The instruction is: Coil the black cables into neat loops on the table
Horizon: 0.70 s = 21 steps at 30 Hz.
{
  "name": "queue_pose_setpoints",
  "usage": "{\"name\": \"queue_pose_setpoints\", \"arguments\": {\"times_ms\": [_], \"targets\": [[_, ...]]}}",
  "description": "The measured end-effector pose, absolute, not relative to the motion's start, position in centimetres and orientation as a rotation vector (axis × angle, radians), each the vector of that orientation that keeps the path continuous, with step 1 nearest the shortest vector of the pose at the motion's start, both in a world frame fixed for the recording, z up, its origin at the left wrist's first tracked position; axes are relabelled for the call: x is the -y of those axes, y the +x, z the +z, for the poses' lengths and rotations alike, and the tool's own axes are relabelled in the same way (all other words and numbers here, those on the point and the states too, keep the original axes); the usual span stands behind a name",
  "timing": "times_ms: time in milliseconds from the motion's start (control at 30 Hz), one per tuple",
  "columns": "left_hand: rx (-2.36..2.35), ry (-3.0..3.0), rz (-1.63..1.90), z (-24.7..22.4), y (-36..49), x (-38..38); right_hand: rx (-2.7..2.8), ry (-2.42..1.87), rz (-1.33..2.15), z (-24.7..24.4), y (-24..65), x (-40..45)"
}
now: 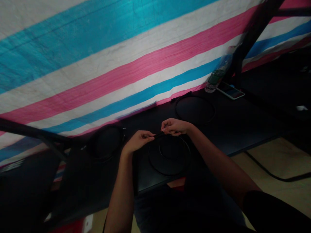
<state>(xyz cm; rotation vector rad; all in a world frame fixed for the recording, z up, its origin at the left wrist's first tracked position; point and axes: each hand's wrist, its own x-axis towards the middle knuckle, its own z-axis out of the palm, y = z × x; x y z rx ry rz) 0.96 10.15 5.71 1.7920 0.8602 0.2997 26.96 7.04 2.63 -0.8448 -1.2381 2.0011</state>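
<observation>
A thin black cable (170, 175) hangs in loose loops over the near part of the dark table. My left hand (139, 141) pinches it between thumb and fingers at the top of the loops. Close beside, my right hand (175, 127) has its fingers closed on the same cable, a short stretch of which runs between the two hands. Dim light hides the cable's ends and any detail at the fingertips.
Another coiled black cable (214, 111) lies behind my right hand, and a thicker coil (107, 158) sits to the left. A plastic bottle (217, 77) and a phone (230, 91) rest at the back right. Behind the table (252, 129) hangs a striped sheet (121, 71).
</observation>
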Motion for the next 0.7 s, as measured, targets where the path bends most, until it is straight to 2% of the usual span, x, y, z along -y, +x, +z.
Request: {"name": "queue_pose_setpoints", "arguments": {"times_ms": [233,500,700], "targets": [[-0.918,1.664,0.041,7.8,-4.2,-11.3,1.234,-0.740,1.915,2.7,27.8,-7.0],[-0.963,1.739,0.644,5.8,1.1,-10.1,0.990,-0.752,1.783,2.9,25.2,-7.0],[-0.998,1.866,0.766,5.0,3.0,-9.5,0.971,-0.897,1.567,2.4,24.5,-7.7]]}}
